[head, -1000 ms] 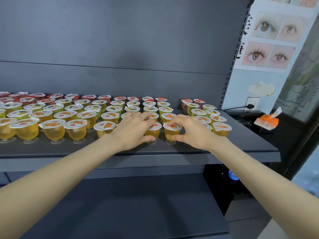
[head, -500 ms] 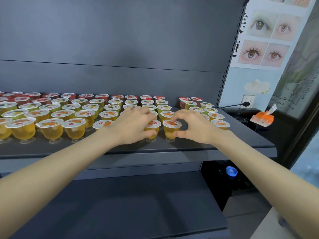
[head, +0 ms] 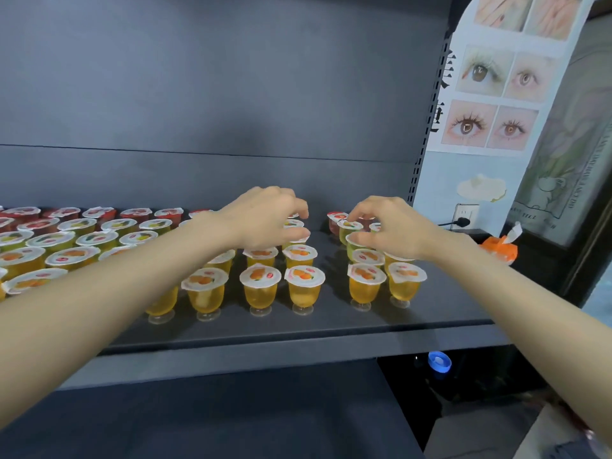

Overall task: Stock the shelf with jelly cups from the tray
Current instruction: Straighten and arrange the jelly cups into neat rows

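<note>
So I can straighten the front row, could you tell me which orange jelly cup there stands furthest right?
The orange jelly cup in front of the right hand, second past the gap; only bare shelf lies to its right.

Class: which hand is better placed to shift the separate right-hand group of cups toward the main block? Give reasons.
Right. The right hand is over that group, fingers around a green cup; the left hand is across the gap, over the main block.

Bare lane of shelf [head: 334, 276] between my left hand [head: 265, 217] and right hand [head: 394, 226], splitting two blocks of jelly cups [head: 303, 289]. Cups packed tight under and left of my left grip. Open air above both; bare shelf right of my right grip.
</note>
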Demonstrator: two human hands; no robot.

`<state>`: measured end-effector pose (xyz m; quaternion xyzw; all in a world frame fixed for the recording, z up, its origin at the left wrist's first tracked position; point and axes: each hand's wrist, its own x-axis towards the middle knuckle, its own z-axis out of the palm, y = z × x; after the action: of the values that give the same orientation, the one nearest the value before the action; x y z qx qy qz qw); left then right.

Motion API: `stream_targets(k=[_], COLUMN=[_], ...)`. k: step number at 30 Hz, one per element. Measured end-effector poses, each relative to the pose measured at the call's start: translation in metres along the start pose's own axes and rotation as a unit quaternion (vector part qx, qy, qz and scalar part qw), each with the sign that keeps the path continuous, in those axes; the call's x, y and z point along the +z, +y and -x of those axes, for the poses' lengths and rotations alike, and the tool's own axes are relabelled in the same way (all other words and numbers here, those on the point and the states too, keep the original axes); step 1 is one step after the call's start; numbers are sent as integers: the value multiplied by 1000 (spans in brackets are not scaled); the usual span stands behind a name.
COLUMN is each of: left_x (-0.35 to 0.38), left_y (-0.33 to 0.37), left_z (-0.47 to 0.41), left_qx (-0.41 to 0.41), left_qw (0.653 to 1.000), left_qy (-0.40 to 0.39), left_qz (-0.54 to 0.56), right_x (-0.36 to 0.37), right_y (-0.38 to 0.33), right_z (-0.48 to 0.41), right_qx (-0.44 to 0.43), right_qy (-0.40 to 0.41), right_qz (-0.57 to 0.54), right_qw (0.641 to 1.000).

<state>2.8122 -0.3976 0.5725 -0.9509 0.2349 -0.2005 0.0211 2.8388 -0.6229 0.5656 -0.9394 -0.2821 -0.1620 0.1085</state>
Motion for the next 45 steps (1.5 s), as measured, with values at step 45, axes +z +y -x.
stream_targets(k=[45], left_x=[135], left_y=[-49], left_z=[-232], left_qx=[-140], left_qw=[963], left_qy=[-152], left_qz=[175], right_x=[91], right_y=[193], right_z=[-178], right_qx=[-16], right_qy=[-105], right_qz=[-133], right_qw=[985])
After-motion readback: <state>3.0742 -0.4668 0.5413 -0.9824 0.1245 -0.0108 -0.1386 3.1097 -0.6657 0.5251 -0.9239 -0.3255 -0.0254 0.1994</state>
